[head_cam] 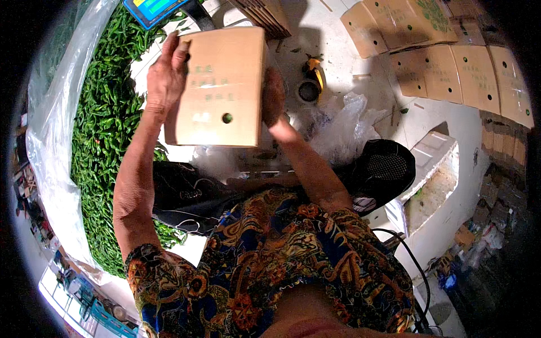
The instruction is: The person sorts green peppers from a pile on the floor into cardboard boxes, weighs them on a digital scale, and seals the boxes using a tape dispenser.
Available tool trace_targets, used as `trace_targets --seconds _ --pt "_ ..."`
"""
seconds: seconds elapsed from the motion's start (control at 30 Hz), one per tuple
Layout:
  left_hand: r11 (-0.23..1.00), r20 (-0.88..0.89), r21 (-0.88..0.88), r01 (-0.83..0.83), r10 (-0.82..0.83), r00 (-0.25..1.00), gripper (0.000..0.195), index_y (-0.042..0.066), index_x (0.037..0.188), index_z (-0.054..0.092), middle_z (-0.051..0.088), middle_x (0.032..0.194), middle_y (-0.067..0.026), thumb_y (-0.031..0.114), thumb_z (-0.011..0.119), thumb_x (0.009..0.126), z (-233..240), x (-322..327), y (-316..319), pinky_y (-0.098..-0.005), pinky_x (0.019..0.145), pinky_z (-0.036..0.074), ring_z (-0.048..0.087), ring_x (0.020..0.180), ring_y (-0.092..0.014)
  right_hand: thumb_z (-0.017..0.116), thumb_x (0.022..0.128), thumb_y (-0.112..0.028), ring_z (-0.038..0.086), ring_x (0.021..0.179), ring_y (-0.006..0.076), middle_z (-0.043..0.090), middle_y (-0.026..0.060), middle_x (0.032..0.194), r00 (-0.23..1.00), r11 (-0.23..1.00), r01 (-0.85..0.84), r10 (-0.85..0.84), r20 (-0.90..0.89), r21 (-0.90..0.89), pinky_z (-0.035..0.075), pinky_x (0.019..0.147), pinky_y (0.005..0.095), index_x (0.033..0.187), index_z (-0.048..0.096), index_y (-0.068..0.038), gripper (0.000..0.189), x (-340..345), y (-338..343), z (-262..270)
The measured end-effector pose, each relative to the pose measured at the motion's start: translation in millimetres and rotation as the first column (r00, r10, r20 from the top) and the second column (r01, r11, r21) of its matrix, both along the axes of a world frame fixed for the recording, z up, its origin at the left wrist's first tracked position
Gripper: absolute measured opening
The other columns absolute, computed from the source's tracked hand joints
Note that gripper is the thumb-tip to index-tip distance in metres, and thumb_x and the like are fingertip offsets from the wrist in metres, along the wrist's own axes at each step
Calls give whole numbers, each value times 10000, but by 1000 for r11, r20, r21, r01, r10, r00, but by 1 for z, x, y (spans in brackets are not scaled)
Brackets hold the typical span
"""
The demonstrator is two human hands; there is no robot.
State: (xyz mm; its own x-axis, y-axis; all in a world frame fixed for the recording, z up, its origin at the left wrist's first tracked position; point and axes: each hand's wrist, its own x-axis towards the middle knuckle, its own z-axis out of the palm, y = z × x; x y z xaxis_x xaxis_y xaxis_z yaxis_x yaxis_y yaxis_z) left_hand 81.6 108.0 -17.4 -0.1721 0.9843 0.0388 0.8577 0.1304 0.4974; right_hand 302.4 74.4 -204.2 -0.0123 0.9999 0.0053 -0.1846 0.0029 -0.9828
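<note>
Between my two hands is a cardboard box, its side with faint green print and one round hole facing me. My left hand presses flat along the box's left edge, fingers pointing up. On the opposite side, my right hand lies against the box, partly in shadow, with its fingertips hard to make out. Something green shows through the hole. A heap of green chili peppers spreads to the left of the box. Above it stands a device with a blue frame and a lit display, mostly cut off.
Flattened cardboard leans at the top. A tape dispenser and clear plastic bags lie on the floor right of the box. Closed cartons stand in rows at upper right. A white foam box sits beside my right knee.
</note>
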Motion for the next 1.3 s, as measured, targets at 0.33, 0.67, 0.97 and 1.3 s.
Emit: trace_targets --seconds 0.33,0.67,0.97,1.3 --pt "998 387 -15 -67 68 920 579 94 1506 429 517 1459 -140 464 388 1062 -22 -78 -1 -330 1113 352 500 1310 -233 409 1030 -506 614 1125 374 642 218 1239 953 907 68 65 297 -415 440 992 483 1336 567 -5 607 -5 -50 -104" --pt "976 646 -201 -86 198 738 719 50 1456 403 502 1384 -122 599 481 1000 -58 -87 -29 -370 1083 363 477 1251 -231 587 914 -610 647 1084 349 698 132 1191 923 749 56 212 320 -660 492 924 426 1162 681 -21 645 79 -40 66" --pt "973 979 -195 -123 187 -74 682 75 1460 420 538 1386 -127 584 441 1007 -47 54 8 -428 1068 422 515 1256 -274 761 855 -283 687 846 150 737 95 930 792 904 426 -384 475 20 550 782 305 1162 671 -35 405 197 13 223" --pt "997 908 -5 -71 -25 -417 700 98 1487 400 474 1492 -138 608 398 1007 37 336 202 -477 1146 374 445 1368 -330 648 964 -230 549 1113 260 599 144 1172 442 362 180 -860 253 915 429 973 372 1159 631 -19 288 356 215 356"
